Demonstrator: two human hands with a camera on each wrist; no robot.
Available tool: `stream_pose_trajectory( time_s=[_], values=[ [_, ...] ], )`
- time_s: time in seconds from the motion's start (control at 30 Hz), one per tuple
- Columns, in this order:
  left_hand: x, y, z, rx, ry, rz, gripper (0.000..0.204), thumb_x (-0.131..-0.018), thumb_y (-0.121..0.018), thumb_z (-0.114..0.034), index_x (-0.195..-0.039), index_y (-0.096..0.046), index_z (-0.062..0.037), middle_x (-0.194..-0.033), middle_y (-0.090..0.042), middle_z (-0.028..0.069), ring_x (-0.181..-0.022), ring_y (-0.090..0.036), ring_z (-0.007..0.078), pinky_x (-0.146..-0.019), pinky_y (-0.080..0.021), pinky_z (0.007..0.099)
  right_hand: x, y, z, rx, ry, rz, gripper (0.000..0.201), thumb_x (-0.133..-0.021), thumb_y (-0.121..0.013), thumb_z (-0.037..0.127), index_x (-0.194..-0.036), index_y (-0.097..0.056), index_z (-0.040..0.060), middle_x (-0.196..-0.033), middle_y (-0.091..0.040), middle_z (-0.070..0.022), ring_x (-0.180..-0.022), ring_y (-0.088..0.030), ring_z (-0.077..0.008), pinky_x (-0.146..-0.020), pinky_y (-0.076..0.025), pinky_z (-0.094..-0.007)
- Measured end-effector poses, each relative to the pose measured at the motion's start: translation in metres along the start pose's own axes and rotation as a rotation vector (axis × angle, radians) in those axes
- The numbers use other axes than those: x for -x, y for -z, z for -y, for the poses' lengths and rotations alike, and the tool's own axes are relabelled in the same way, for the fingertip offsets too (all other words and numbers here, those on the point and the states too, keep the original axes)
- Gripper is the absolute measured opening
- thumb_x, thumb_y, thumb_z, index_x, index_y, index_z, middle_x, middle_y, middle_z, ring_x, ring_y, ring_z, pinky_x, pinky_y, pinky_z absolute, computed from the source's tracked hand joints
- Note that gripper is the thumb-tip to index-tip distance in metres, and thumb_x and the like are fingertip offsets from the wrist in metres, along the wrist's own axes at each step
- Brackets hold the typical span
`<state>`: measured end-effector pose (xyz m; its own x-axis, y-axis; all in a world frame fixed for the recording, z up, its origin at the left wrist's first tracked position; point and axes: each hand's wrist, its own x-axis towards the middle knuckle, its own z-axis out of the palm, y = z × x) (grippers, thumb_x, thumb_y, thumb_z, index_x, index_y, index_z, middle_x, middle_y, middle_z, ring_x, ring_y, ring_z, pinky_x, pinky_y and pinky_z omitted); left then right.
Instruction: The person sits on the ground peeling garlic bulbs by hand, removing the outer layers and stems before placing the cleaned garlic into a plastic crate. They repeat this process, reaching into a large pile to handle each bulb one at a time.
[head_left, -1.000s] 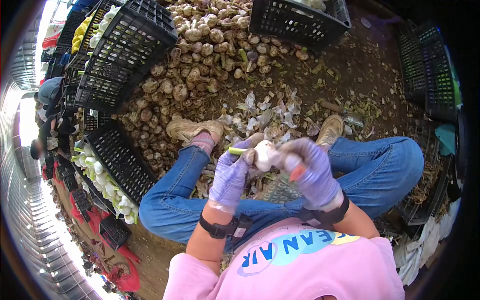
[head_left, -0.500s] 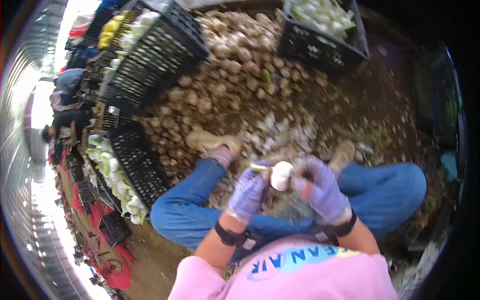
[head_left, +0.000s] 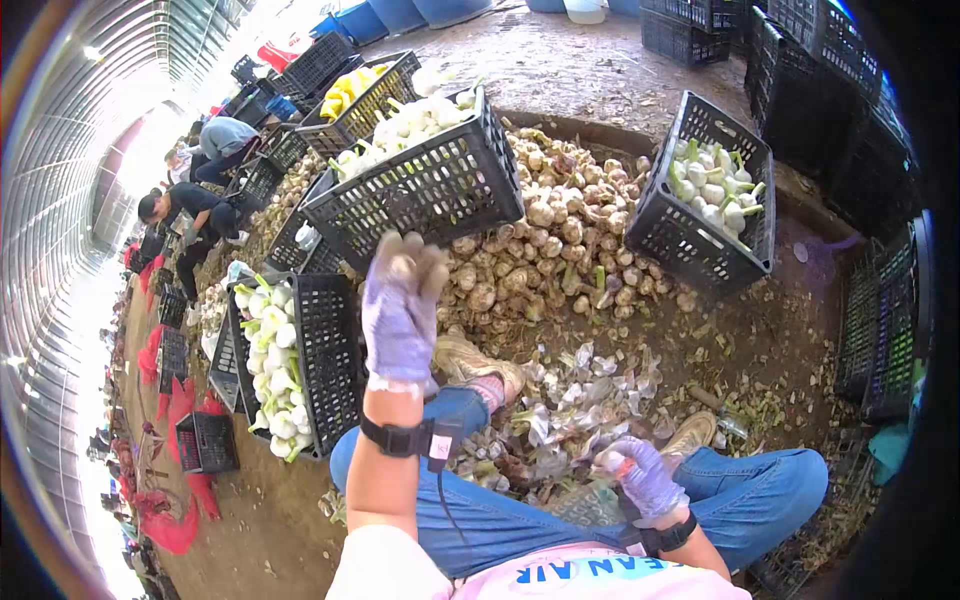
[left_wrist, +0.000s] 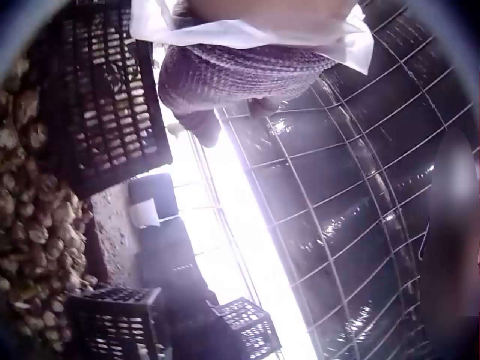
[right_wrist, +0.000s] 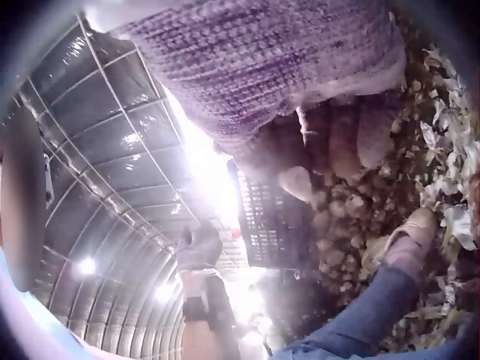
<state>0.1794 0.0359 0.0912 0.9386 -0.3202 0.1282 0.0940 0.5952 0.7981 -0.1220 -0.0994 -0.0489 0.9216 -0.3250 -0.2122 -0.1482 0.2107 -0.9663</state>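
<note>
In the head view the left hand (head_left: 400, 310), in a purple glove with brown fingertips, reaches forward in front of a black crate (head_left: 415, 190) of white garlic bulbs. Its fingers extend upward, and no bulb shows in them. A blurred white shape (head_left: 430, 82) appears above that crate's bulbs. The left wrist view shows the gloved hand (left_wrist: 240, 82) from behind, a small pale spot beside its fingers. Low over the lap, the gloved right hand (head_left: 648, 480) curls round a small red object (head_left: 625, 467). Most of that object is hidden by the right hand (right_wrist: 285, 90) in the right wrist view.
Unpeeled garlic (head_left: 540, 255) lies heaped behind the feet, with papery peelings (head_left: 575, 400) between them. Other crates hold bulbs, at left (head_left: 330, 370) and back right (head_left: 700, 245). Two people (head_left: 190, 215) are at the far left, and stacked crates (head_left: 885, 320) stand at the right.
The left hand has left the right hand and moved up and left towards the crates. The white bulb formerly between the hands is no longer there. The head view now takes in more background.
</note>
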Motion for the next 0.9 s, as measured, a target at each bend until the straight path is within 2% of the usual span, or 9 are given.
stream_pose_trajectory(
  time_s=[0.1,0.17,0.37,0.43,0.5,0.53,0.7,0.83,0.9],
  values=[
    [0.04,0.025,-0.002,-0.277,0.193,-0.078,0.037,-0.086,-0.059,-0.011,-0.12,-0.051,-0.0016,-0.105,-0.06,0.0084,-0.091,-0.06,0.0171,-0.076,-0.054,0.0298,0.003,-0.021,0.011,0.104,-0.024,0.111,0.03,-0.08,-0.065,0.01,-0.108,-0.059,0.002,-0.09,-0.059,-0.0109,-0.088,-0.059,-0.0213,-0.078,-0.047,-0.0295],
    [0.07,0.028,-0.03,-0.498,0.429,0.139,0.04,-0.084,-0.06,-0.008,-0.123,-0.05,-0.002,-0.107,-0.059,0.0085,-0.094,-0.059,0.0169,-0.078,-0.051,0.029,0.002,-0.034,-0.002,0.224,0.128,0.246,0.034,-0.081,-0.064,0.013,-0.113,-0.057,0.0008,-0.094,-0.06,-0.0124,-0.093,-0.059,-0.0192,-0.079,-0.048,-0.0295],
    [0.139,0.061,-0.186,-1.301,1.369,1.088,0.053,-0.084,-0.063,-0.032,-0.124,-0.05,0.0003,-0.117,-0.057,0.017,-0.107,-0.054,0.025,-0.094,-0.041,0.0332,-0.011,-0.069,0.045,-0.036,-0.317,0.548,0.036,-0.085,-0.061,0.012,-0.117,-0.055,-0.002,-0.101,-0.061,-0.0079,-0.088,-0.056,-0.0117,-0.077,-0.048,-0.0266],
    [0.114,0.02,-0.262,-1.644,1.68,0.878,0.064,-0.082,-0.058,-0.05,-0.124,-0.05,-0.0015,-0.116,-0.057,0.0196,-0.113,-0.052,0.0287,-0.094,-0.042,0.0345,-0.012,-0.065,0.041,-0.085,-0.363,0.54,0.036,-0.085,-0.062,0.013,-0.117,-0.055,-0.002,-0.101,-0.061,-0.008,-0.088,-0.056,-0.0116,-0.077,-0.047,-0.0265],
    [0.061,0.001,-0.343,-1.666,1.631,0.226,0.048,-0.084,-0.063,-0.03,-0.123,-0.051,-0.0055,-0.114,-0.06,0.0128,-0.102,-0.059,0.0175,-0.08,-0.05,0.0272,-0.01,-0.064,0.051,0.005,-0.329,0.543,0.037,-0.084,-0.062,0.014,-0.116,-0.055,-0.0023,-0.1,-0.061,-0.0077,-0.089,-0.056,-0.0116,-0.078,-0.047,-0.0259],
    [0.051,0.021,-0.356,-1.657,1.643,0.218,0.048,-0.084,-0.063,-0.03,-0.123,-0.051,-0.0055,-0.114,-0.06,0.0128,-0.102,-0.059,0.0175,-0.08,-0.05,0.0272,-0.011,-0.066,0.053,-0.003,-0.329,0.565,0.037,-0.084,-0.062,0.014,-0.116,-0.055,-0.0026,-0.101,-0.061,-0.0086,-0.09,-0.056,-0.0122,-0.079,-0.047,-0.0264],
    [-0.018,0.017,-0.339,-1.854,1.142,0.467,0.043,-0.084,-0.063,-0.028,-0.119,-0.052,-0.0057,-0.107,-0.06,0.0101,-0.096,-0.058,0.0169,-0.078,-0.05,0.0272,-0.024,-0.106,0.092,0.038,-0.074,0.953,0.043,-0.086,-0.058,0.021,-0.12,-0.05,-0.0041,-0.086,-0.056,-0.0052,-0.076,-0.054,-0.0119,-0.071,-0.045,-0.0257],
    [-0.085,0.002,-0.284,-1.933,0.677,0.724,0.04,-0.084,-0.063,-0.027,-0.116,-0.053,-0.0059,-0.101,-0.06,0.008,-0.091,-0.058,0.0164,-0.076,-0.05,0.0272,-0.038,-0.168,0.133,-0.061,0.121,1.425,0.078,-0.078,-0.065,0.039,-0.136,-0.032,-0.0024,-0.126,-0.046,-0.0231,-0.118,-0.046,-0.0299,-0.096,-0.039,-0.0356],
    [-0.112,-0.006,-0.252,-1.938,0.456,0.83,0.038,-0.084,-0.063,-0.026,-0.114,-0.053,-0.006,-0.099,-0.06,0.007,-0.088,-0.058,0.0161,-0.075,-0.05,0.0272,-0.036,-0.182,0.159,-0.07,0.054,1.538,0.078,-0.08,-0.064,0.035,-0.14,-0.026,0.0028,-0.118,-0.05,-0.0167,-0.105,-0.052,-0.027,-0.088,-0.043,-0.0353]
  ],
)
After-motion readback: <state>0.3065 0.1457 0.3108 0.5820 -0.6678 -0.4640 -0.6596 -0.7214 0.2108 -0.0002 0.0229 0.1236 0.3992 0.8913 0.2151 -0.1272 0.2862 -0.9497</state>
